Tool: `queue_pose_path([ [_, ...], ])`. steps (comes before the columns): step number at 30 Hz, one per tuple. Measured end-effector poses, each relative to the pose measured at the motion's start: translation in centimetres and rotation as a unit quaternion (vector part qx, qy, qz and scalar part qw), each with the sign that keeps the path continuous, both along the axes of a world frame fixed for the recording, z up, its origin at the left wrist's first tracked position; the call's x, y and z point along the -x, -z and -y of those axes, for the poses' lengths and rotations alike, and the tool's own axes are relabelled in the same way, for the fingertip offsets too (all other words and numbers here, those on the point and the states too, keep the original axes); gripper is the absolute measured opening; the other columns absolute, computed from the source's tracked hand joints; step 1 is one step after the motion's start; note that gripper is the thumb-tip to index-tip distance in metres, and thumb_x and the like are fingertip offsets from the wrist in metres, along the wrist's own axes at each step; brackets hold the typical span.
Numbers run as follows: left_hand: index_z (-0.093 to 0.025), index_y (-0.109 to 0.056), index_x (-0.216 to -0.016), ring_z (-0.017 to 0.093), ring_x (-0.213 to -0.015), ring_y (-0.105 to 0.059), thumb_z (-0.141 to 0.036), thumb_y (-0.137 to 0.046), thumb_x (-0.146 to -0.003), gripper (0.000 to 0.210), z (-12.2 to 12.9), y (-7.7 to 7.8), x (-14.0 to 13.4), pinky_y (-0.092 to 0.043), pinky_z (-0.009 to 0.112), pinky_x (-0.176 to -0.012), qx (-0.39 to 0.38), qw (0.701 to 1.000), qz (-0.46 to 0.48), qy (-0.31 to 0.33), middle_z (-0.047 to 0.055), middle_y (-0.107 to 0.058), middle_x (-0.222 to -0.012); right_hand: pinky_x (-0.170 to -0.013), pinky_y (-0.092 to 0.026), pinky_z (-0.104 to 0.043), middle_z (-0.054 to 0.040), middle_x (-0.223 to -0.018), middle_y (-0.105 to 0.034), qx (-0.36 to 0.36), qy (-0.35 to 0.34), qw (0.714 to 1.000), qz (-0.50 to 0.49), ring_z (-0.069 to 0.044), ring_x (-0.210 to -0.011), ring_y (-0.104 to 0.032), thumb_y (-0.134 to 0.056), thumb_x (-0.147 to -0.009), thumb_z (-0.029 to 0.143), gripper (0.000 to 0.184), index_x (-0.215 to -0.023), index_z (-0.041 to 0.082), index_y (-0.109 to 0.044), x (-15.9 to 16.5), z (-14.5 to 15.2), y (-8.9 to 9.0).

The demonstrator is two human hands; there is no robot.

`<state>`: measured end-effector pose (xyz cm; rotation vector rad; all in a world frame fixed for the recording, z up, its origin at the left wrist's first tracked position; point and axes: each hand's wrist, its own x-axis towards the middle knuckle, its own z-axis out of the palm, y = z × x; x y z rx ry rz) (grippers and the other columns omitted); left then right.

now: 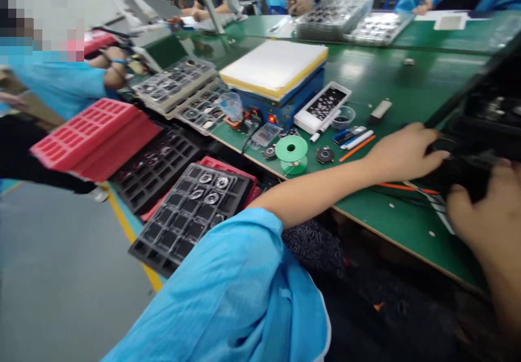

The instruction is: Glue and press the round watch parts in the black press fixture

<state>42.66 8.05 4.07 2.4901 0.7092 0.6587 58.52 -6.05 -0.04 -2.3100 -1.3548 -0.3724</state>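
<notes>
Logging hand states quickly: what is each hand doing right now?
Left hand: fingers curled onto a dark object; grip unclear.
Right hand: touching the same dark object; blurred, grip cannot be told.

A glossy green bench top (366, 80), reflecting overhead light, is seen beneath a smooth plastic solder spool (291, 149). Matt black plastic trays (191, 210) and red moulded ones (87, 131) are stacked beside thin blue cloth sleeves (240, 291).

One head-worn view — tilted, close, looking down-left across the green table (378, 74).
</notes>
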Motion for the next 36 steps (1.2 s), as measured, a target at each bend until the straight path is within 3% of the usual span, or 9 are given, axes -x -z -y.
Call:
queue_pose_path([
  [3, -0.01, -0.077, -0.131, 0.033, -0.126, -0.072, -0.034, -0.064, -0.112, 0.034, -0.5, 1.2, -0.2, -0.058, 0.046, -0.118, -0.009, 0.999, 0.052, 0.007, 0.021, -0.074, -0.129, -0.124, -0.056, -0.071, -0.0383, -0.165, -0.054, 0.077, 0.035, 0.996, -0.04, -0.059, -0.15, -0.059, -0.07, -0.071, 0.042, 0.106, -0.165, -0.004, -0.052, 2.0, 0.0, -2.6],
  [6, -0.011, -0.078, -0.128, 0.034, -0.127, -0.071, -0.03, -0.072, -0.107, 0.029, -1.2, 2.3, -0.5, -0.055, 0.048, -0.123, -0.011, 0.995, 0.1, -0.012, 0.019, -0.074, -0.124, -0.132, -0.05, -0.065, -0.0345, -0.175, -0.044, 0.102, -0.017, 0.995, -0.009, -0.052, -0.158, -0.054, -0.061, -0.09, 0.035, 0.09, -0.17, -0.003, -0.045, 3.0, 0.4, -3.6],
  [11, -0.014, -0.075, -0.129, 0.031, -0.119, -0.073, -0.028, -0.077, -0.102, 0.03, -2.4, 3.1, -0.1, -0.053, 0.048, -0.125, -0.002, 0.992, 0.126, 0.0, 0.014, -0.071, -0.119, -0.133, -0.043, -0.073, -0.0352, -0.181, -0.034, 0.117, -0.044, 0.992, 0.007, -0.049, -0.165, -0.046, -0.053, -0.101, 0.03, 0.081, -0.174, -0.002, -0.035, 2.7, 1.2, -3.1],
  [17, -0.017, -0.075, -0.119, 0.032, -0.115, -0.072, -0.032, -0.082, -0.098, 0.027, -2.9, 3.0, 0.2, -0.057, 0.05, -0.119, 0.02, 0.991, 0.135, -0.005, 0.012, -0.071, -0.113, -0.135, -0.04, -0.075, -0.0312, -0.185, -0.029, 0.086, -0.058, 0.995, -0.005, -0.045, -0.169, -0.041, -0.049, -0.102, 0.025, 0.079, -0.176, 0.005, -0.033, 2.5, 1.2, -2.3],
  [24, -0.019, -0.077, -0.112, 0.03, -0.11, -0.07, -0.033, -0.094, -0.088, 0.032, -3.6, 3.4, 0.2, -0.056, 0.051, -0.118, 0.088, 0.977, 0.194, -0.014, 0.008, -0.071, -0.102, -0.142, -0.031, -0.071, -0.0298, -0.186, -0.026, 0.101, -0.064, 0.993, -0.023, -0.041, -0.175, -0.03, -0.048, -0.102, 0.022, 0.079, -0.176, 0.004, -0.03, 2.8, 1.1, -2.5],
  [32, -0.02, -0.078, -0.12, 0.025, -0.089, -0.069, -0.038, -0.083, -0.093, 0.033, -2.4, 2.6, 0.9, -0.064, 0.047, -0.098, 0.033, 0.987, 0.145, -0.052, 0.009, -0.073, -0.104, -0.145, -0.028, -0.064, -0.0301, -0.186, -0.026, 0.091, -0.036, 0.994, -0.056, -0.039, -0.176, -0.03, -0.046, -0.099, 0.014, 0.079, -0.176, -0.001, -0.028, 3.0, 0.7, -2.3],
  [36, -0.021, -0.074, -0.125, 0.023, -0.084, -0.069, -0.051, -0.08, -0.097, 0.042, -2.3, 2.5, 1.2, -0.065, 0.046, -0.094, 0.029, 0.992, 0.115, -0.051, 0.009, -0.073, -0.109, -0.145, -0.029, -0.061, -0.029, -0.187, -0.023, 0.077, -0.043, 0.993, -0.074, -0.038, -0.176, -0.031, -0.046, -0.099, 0.011, 0.079, -0.176, 0.0, -0.029, 2.9, 0.6, -2.1],
])
